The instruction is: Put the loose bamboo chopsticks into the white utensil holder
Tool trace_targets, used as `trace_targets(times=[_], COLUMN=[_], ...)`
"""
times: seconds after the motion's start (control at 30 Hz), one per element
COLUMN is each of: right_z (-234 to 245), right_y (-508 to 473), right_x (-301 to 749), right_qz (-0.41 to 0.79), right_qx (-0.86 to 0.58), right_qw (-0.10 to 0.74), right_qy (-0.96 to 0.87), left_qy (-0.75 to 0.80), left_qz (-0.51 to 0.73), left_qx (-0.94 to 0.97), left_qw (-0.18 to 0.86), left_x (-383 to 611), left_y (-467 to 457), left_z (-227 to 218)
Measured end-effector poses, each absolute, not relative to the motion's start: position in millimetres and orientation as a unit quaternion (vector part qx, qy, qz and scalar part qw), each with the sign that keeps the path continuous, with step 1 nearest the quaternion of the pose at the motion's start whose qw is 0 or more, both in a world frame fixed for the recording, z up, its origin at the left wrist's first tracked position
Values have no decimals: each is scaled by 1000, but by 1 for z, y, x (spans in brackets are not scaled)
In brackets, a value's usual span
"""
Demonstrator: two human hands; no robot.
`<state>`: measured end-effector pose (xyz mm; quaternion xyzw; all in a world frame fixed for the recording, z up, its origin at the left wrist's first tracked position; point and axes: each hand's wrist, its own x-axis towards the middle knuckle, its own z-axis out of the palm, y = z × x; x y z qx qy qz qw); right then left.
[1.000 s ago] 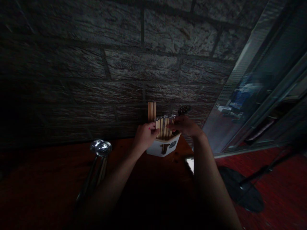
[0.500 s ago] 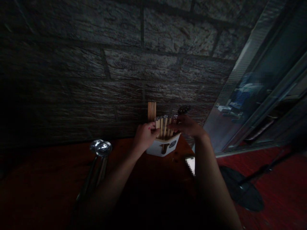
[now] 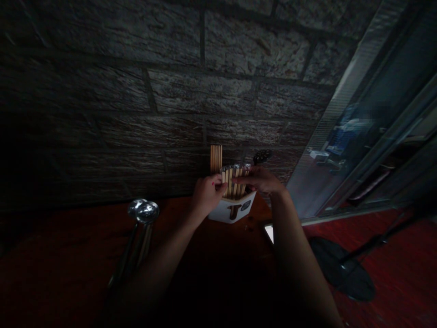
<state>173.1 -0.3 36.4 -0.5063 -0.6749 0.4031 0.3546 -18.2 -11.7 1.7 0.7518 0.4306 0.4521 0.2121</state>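
Note:
A white holder with a cut-out and a dark oval label stands on the table near the wall. Upright in it are wrapped chopsticks, clear shiny film showing at their tops. Behind them a taller bundle of bare brown chopsticks rises. My left hand is closed at the left side of the wrapped chopsticks, thumb against their front. From the right, my right hand grips them with its fingers across their front. A black slotted utensil head sticks up behind my right hand.
On the reddish wooden table, metal ladles lie to the left. A phone with a bright screen is at the right, partly behind my right forearm. A stone wall stands behind; a black round stand base is on the red floor.
My right hand has shifted slightly left, its fingers now reaching further across the front of the wrapped chopsticks. More of the phone is covered by my right forearm. My left hand stays in place.

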Motion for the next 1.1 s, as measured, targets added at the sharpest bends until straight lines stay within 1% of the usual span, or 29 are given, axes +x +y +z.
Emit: trace_targets(times=[0.17,0.33,0.43,0.63,0.8,0.97,1.1], right_z=[35,40,41,36,35,38,44], right_y=[1,-3,-4,-2,0,0,-5], right_x=[173,170,169,170,171,180,188], right_qz=[410,385,378,404,412,394,367], right_qx=[-502,-525,-535,-522,-511,-516,-525], right_qw=[329,316,319,328,340,313,313], right_qy=[-686,-691,-685,-676,-673,-694,-701], left_qy=[437,437,450,461,441,461,461], left_qz=[446,430,416,420,422,394,385], left_qx=[753,761,759,749,769,781,786], left_qw=[207,213,219,224,190,150,148], left_x=[-18,-21,-21,-20,-20,-20,-21], left_y=[-13,-15,-16,-16,-16,-17,-17], left_z=[2,6,9,7,5,7,8])
